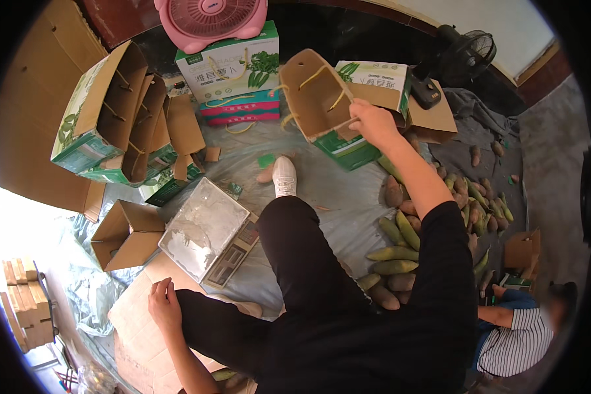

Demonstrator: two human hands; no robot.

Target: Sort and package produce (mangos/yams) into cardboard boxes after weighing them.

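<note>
My right hand (372,123) grips the near right rim of an open, tilted cardboard carton (322,98), whose sides are green and whose cords are yellow. No contents show inside it. Beside my bent left knee, my left hand (165,305) hangs loosely with its fingers slightly bent and nothing visible in it. The closest thing ahead of that hand is a platform scale (203,226) with a worn white top and a keypad along one edge. To the right, long green radishes (393,253) lie in a heap with reddish-brown root vegetables (393,192).
Open printed cartons (105,111) stand at the left, above a small plain box (128,235). A pink fan (210,23) tops stacked boxes (233,72) at the back. A black fan (463,56) stands back right. Another person (519,338) sits at the lower right.
</note>
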